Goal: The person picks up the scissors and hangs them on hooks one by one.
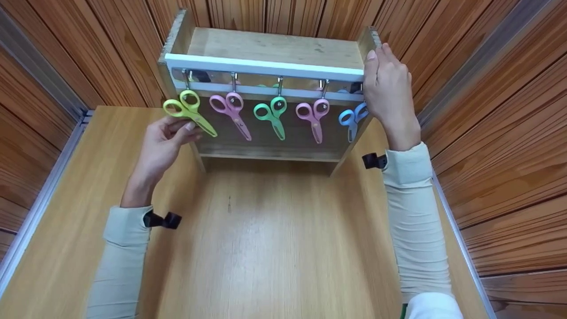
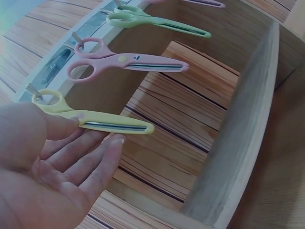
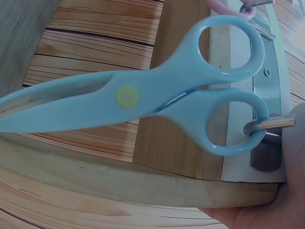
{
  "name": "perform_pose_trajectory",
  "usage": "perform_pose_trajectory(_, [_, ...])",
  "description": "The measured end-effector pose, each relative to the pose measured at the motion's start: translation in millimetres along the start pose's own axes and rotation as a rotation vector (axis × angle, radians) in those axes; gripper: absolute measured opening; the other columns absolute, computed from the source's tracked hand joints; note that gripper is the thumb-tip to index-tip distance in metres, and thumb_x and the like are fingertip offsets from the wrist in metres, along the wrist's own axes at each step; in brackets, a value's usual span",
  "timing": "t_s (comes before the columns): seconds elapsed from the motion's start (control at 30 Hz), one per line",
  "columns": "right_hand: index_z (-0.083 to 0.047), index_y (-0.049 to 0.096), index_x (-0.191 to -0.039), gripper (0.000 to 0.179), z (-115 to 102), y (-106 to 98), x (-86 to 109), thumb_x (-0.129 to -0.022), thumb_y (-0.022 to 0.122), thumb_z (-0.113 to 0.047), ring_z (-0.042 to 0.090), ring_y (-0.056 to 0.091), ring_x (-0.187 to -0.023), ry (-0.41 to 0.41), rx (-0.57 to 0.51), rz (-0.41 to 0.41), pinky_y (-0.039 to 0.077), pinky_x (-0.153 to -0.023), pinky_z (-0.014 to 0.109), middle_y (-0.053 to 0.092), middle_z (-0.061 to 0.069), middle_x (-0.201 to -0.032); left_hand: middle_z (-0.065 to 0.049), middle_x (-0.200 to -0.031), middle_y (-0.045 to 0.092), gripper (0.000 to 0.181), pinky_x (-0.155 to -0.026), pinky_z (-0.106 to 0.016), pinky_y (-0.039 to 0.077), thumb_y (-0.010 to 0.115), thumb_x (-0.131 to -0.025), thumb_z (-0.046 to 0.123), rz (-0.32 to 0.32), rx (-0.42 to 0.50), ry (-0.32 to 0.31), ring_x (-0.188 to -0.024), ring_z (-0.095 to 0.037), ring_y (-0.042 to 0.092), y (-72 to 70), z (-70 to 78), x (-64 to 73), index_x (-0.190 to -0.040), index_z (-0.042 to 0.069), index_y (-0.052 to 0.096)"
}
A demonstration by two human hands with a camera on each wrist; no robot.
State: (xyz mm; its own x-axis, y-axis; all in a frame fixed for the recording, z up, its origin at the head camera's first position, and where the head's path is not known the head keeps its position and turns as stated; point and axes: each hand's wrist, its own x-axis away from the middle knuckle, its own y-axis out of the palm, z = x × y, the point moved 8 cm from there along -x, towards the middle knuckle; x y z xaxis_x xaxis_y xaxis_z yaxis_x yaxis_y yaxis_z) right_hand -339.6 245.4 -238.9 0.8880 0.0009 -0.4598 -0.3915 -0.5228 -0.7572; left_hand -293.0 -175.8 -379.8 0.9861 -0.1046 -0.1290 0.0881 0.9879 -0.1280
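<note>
My left hand (image 1: pixel 161 144) pinches a pair of yellow scissors (image 1: pixel 201 120) between thumb and fingers near the pivot. One handle loop still hangs on the leftmost hook, as the left wrist view shows. My right hand (image 1: pixel 392 91) grips the upper right end of a wooden shelf (image 1: pixel 274 48), beside the white-edged hook rail (image 1: pixel 266 64). Blue scissors (image 3: pixel 167 90) hang from the hook nearest that hand, apart from its fingers. Between them hang pink scissors (image 1: pixel 232 110), green scissors (image 1: pixel 272 115) and another pink pair (image 1: pixel 313 117).
The shelf stands on a wooden table (image 1: pixel 248 239), its side panels reaching down to the tabletop. A lower board (image 2: pixel 238 119) crosses the shelf. Wood-patterned walls (image 1: pixel 505 177) enclose the back and sides. A black wrist mount (image 1: pixel 164 219) sits at the left cuff.
</note>
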Motion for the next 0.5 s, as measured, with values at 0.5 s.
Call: perform_pose_trajectory(0.5, [-0.015, 0.066, -0.141, 0.045, 40, -23, 18.4, -0.112, 0.039, -0.036, 0.019, 0.062, -0.134, 0.061, -0.343, 0.109, 0.046, -0.12, 0.031, 0.068, 0.009, -0.139, -0.02, -0.137, 0.066, 0.037, -0.086, -0.018, 0.062, 0.061, -0.106, 0.014, 0.087, -0.177, -0.016, -0.108, -0.006, 0.07, -11.9, -11.5, 14.3, -0.14, 0.0, 0.063])
